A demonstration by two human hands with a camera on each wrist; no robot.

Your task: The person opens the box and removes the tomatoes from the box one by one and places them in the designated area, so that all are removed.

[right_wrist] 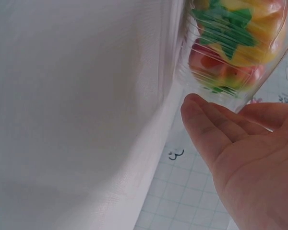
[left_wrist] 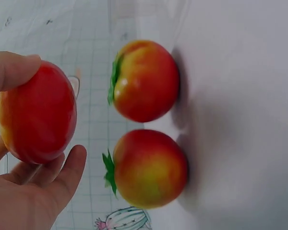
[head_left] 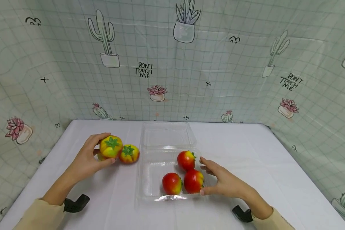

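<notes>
My left hand (head_left: pixel 87 156) grips a red-and-yellow tomato (head_left: pixel 111 147) with a green star-shaped top, held above the table between thumb and fingers; the left wrist view shows its red underside. Two more tomatoes stand by that hand: one tomato (head_left: pixel 129 154) to its right, and another tomato (left_wrist: pixel 150 168) mostly hidden behind the hand in the head view. A clear plastic box (head_left: pixel 149 182) lies in the middle, with three tomatoes (head_left: pixel 171 183) in its right and front part. Beside the box's right wall is my right hand (head_left: pixel 222 179), fingers extended, holding nothing.
The box's clear lid (head_left: pixel 168 134) lies folded back towards the rear of the white table (head_left: pixel 233 140). Cloth with a grid and cactus drawings (head_left: pixel 126 32) hangs behind and at both sides. A black wrist mount (head_left: pixel 76 203) juts out at each wrist.
</notes>
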